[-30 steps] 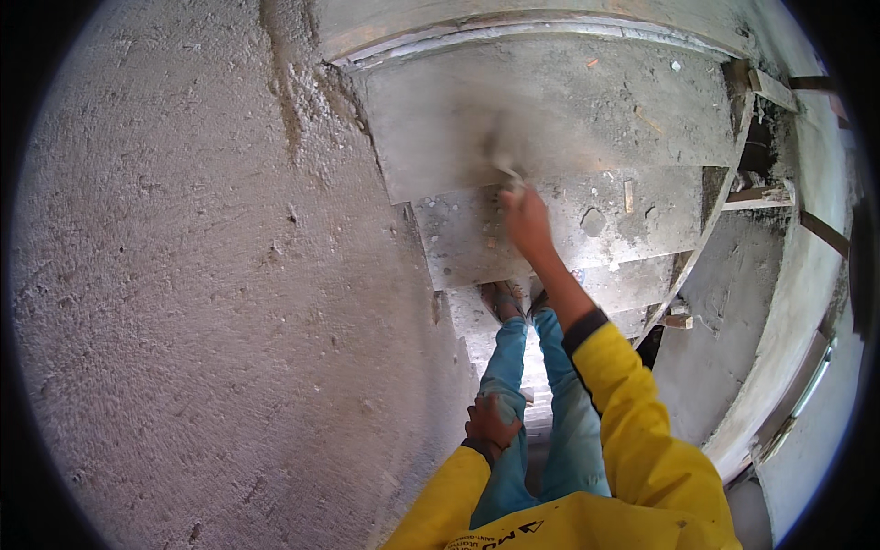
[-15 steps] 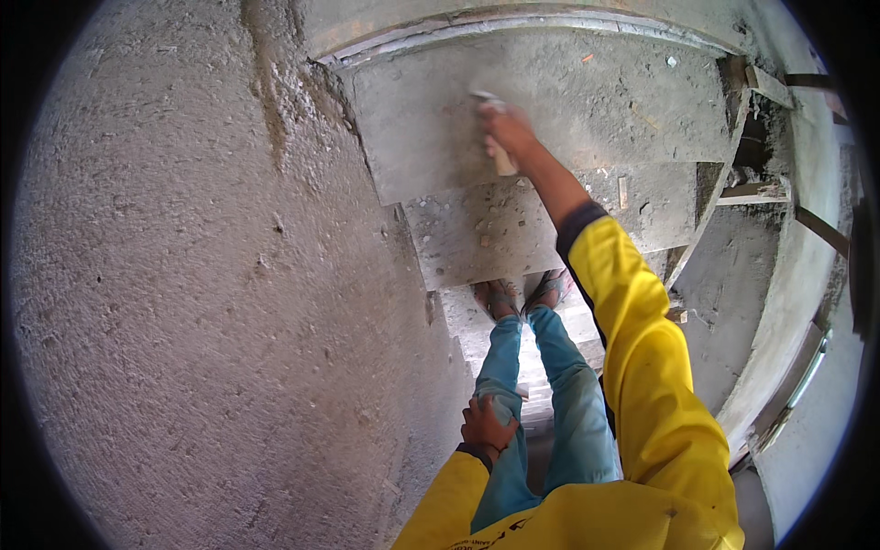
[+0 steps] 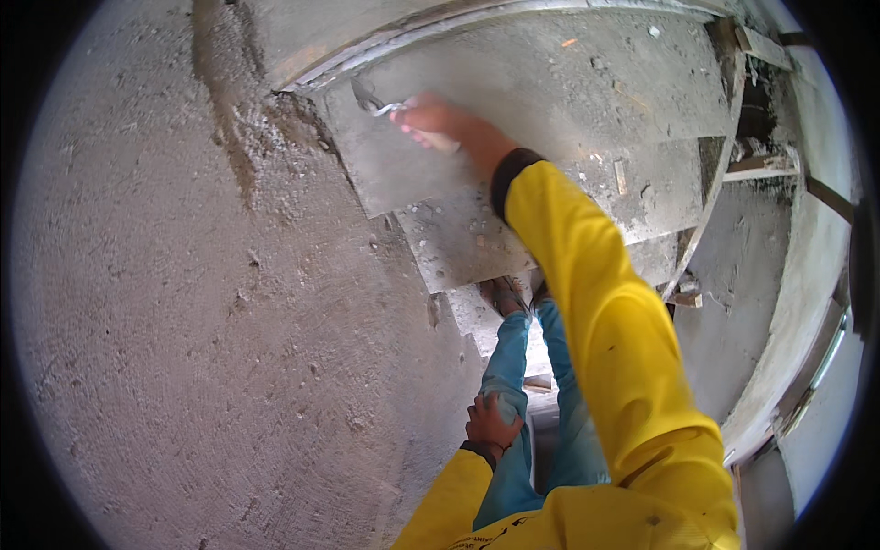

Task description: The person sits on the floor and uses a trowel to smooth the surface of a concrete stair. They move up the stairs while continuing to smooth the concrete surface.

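Note:
My right hand (image 3: 429, 121), slightly blurred, is closed around the pale handle of a small trowel (image 3: 366, 95). The trowel's metal blade points left, over the concrete step (image 3: 513, 87) near the corner by the wall. Whether the blade touches the surface cannot be made out. My left hand (image 3: 493, 422) lies on the knee of my blue trousers (image 3: 509, 362), holding nothing, with its fingers spread over the cloth.
A rough plastered wall (image 3: 220, 339) rises along the left side. Lower steps (image 3: 458, 243) carry loose grit and a small wood piece (image 3: 621, 177). On the right edge stands timber framing (image 3: 720, 188) with gaps behind it. My feet (image 3: 506, 295) are on a lower step.
My right hand has swung left across the step with the trowel, toward the wall corner. The view has shifted slightly. My left hand stays on the knee.

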### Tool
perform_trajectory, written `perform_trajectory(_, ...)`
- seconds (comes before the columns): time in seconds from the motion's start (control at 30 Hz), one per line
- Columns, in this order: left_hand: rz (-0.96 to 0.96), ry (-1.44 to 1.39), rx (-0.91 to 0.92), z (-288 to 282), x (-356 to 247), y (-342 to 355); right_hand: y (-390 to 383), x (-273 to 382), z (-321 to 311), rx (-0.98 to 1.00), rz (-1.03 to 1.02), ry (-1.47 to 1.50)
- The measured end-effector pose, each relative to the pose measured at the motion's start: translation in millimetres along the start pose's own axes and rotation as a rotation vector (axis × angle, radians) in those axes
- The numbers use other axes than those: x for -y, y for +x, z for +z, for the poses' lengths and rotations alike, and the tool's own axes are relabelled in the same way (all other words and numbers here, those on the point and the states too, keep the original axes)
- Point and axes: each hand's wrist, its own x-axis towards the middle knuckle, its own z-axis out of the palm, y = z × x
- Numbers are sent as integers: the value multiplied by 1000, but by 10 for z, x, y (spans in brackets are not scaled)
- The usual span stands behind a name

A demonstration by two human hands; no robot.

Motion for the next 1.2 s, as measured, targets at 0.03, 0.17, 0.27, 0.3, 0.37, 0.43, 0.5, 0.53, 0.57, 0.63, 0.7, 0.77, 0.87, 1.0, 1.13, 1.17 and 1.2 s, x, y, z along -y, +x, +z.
perform_trajectory(0.03, -8, 9, 7, 2, -3, -4, -93, -58, -211, 22, -33, -16)
perform_trajectory(0.17, -46, -22, -21, 46, 72, -44, -780, -223, -625, -291, 151, 247)
perform_trajectory(0.27, -70, -22, -3, 17, 14, -35, -1229, -215, -891, -680, 37, 431)
perform_trajectory(0.3, -80, -10, 14, -1, -14, -17, -1307, -246, -944, -804, 20, 449)
perform_trajectory(0.37, -93, 3, 29, 16, 7, -19, -1408, -207, -789, -918, 100, 377)
perform_trajectory(0.43, -91, 17, 30, -2, -32, 18, -1375, -84, -505, -672, 63, 245)
perform_trajectory(0.5, -81, 39, 39, -31, -55, 12, -1188, -85, -478, -265, -15, 63)
perform_trajectory(0.53, -60, 53, 44, -27, -72, 24, -1034, -67, -551, -296, 55, -10)
perform_trajectory(0.57, -54, 61, 43, -38, -69, 23, -929, -33, -582, -310, 124, -78)
perform_trajectory(0.63, -38, 87, 34, -47, -95, 37, -1097, -114, -758, -450, 86, 203)
perform_trajectory(0.7, -40, 108, 17, -65, -120, 10, -1307, -261, -818, -631, 66, 407)
perform_trajectory(0.77, -54, 124, 27, -104, -145, -10, -1746, -528, -872, -807, 54, 497)
perform_trajectory(0.87, -67, 145, 16, -130, -142, -9, -2313, -785, -885, -1039, 78, 567)
perform_trajectory(1.0, -73, 171, 20, -100, -176, -13, -2265, -970, -692, -1152, -24, 430)
perform_trajectory(1.13, -35, 228, 54, -6, -201, 29, -1392, -804, -431, -741, -336, 141)
perform_trajectory(1.17, -28, 225, 52, 1, -167, 31, -1352, -573, -358, -555, -142, 336)
perform_trajectory(1.2, -18, 222, 52, 10, -140, 27, -1342, -664, -374, -664, -133, 271)
